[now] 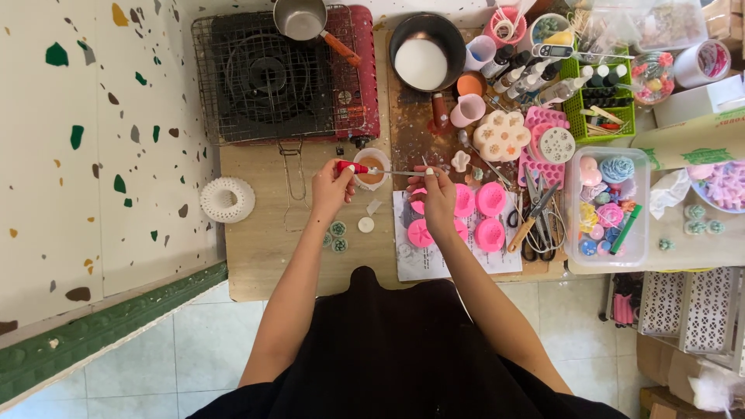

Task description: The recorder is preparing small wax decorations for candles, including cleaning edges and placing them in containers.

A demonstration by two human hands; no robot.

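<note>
Red-handled tool [351,167] with thin metal shaft, held level above the wooden table [256,264], at 12 o'clock from the torso. Red end pinched in the left hand [330,186], fingers curled narrow around it. Far end of the shaft met by the right hand [436,198], thumb and forefinger closed tight on a small white bit [428,171]; exact contact with the shaft too small to tell. Directly beneath the shaft, a small cup of orange-brown liquid [372,166]. At 3 o'clock from the right hand, pink round moulds [490,199] on a printed sheet [411,260]; further at 3 o'clock, scissors [535,209] and a clear box of coloured shapes [607,208]. At 9 o'clock from the left hand, a white ribbed ring [227,199] at the table edge. At 6 o'clock from the cup, a white disc [365,224] and small green pieces [338,230]. At 11 o'clock, a portable gas stove [279,74] bearing a small steel pan [301,19]. At 12 o'clock, a dark pot of white wax [423,54], near a green basket of bottles [597,105].
</note>
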